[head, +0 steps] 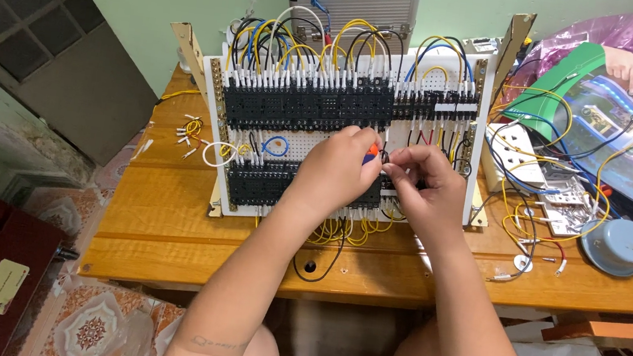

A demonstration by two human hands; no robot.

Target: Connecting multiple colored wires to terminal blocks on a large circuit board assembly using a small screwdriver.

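Left hand [338, 165]: centre of frame, fingers curled tight around an orange-and-blue tool handle [369, 157]; tip hidden against the board
Right hand [428, 185]: just right of the left, fingertips pinched together at a black wire [388, 161]; actual grip impossible to tell
Wiring board [337, 144]: upright, upper centre, on the wooden table [167, 216]; black terminal rows, yellow and blue loops
Grey round device [619, 246]: right edge, well apart

Both forearms reached forward, hands nearly touching. Left hand [340, 166] was curled in a closed grip. Right hand [427, 182] had fingers pinched.
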